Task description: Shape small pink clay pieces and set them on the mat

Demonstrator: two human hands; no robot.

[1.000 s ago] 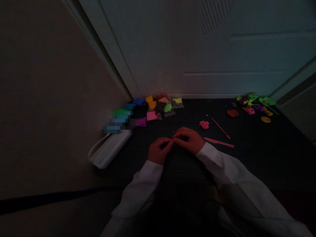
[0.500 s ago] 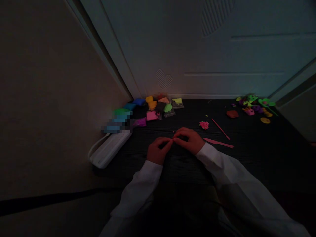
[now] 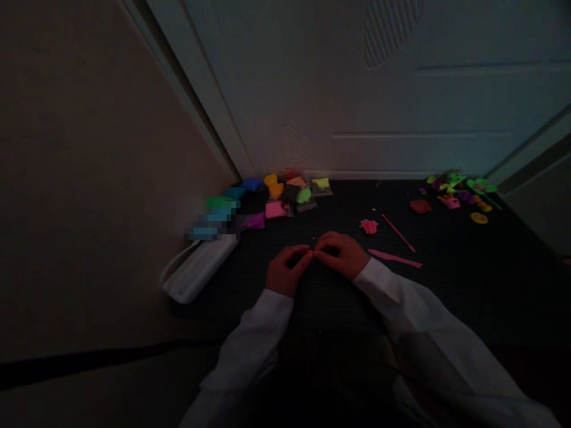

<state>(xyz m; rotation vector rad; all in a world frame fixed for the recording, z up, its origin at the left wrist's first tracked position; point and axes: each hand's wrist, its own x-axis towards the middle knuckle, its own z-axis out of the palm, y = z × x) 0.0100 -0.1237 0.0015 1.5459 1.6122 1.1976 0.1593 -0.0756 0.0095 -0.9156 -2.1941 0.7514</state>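
Low over the dark table, my left hand (image 3: pixel 282 272) and my right hand (image 3: pixel 342 254) meet fingertip to fingertip. Both are closed in a pinch around a small piece of pink clay (image 3: pixel 311 252), mostly covered by the fingers. A tiny pink crumb (image 3: pixel 313 238) lies just beyond the fingertips. Right of my right hand sits a pink clay flower (image 3: pixel 369 226) with many small petals. Near it lie a thin pink modelling stick (image 3: pixel 398 232) and a pink plastic clay knife (image 3: pixel 395 258), the knife close to my right sleeve.
Bagged clay in several colours, including a pink pack (image 3: pixel 276 209) and a purple pack (image 3: pixel 253 221), lines the back left. A white power strip (image 3: pixel 200 267) lies at the left edge. A red clay lump (image 3: pixel 420 206) and colourful clay figures (image 3: pixel 459 190) stand back right.
My left fingers have parted slightly, showing more of the pink clay between the fingertips. Both hands stay in nearly the same place; the other things have not moved.
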